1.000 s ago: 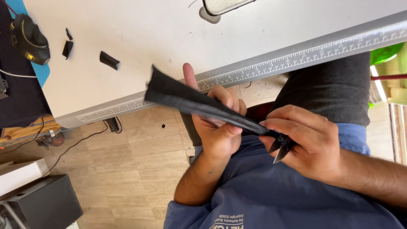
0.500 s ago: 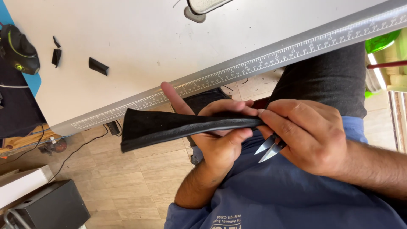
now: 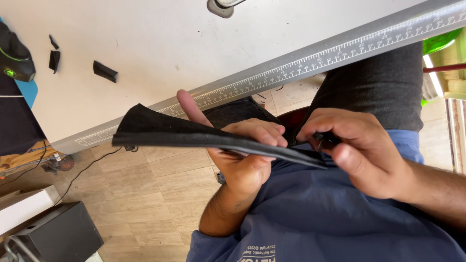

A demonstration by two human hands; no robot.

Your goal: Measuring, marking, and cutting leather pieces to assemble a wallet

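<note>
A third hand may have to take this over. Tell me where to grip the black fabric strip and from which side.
Grip the black fabric strip at its wide free end, which sticks out unsupported past the left hand. Come from the floor side, away from the table edge. That end is broad, flat and clear of both hands; the narrow end is covered by the right hand, probably with a small tool.

A matt black strip of cloth [image 3: 194,136] is showing a soft, felt-like nap at centre frame. The ruler edge [image 3: 310,63] is gleaming as brushed metal; the tabletop [image 3: 160,39] is looking smooth, matt white; lower left, the floor [image 3: 145,194] is looking like wood-grain planks.
</note>
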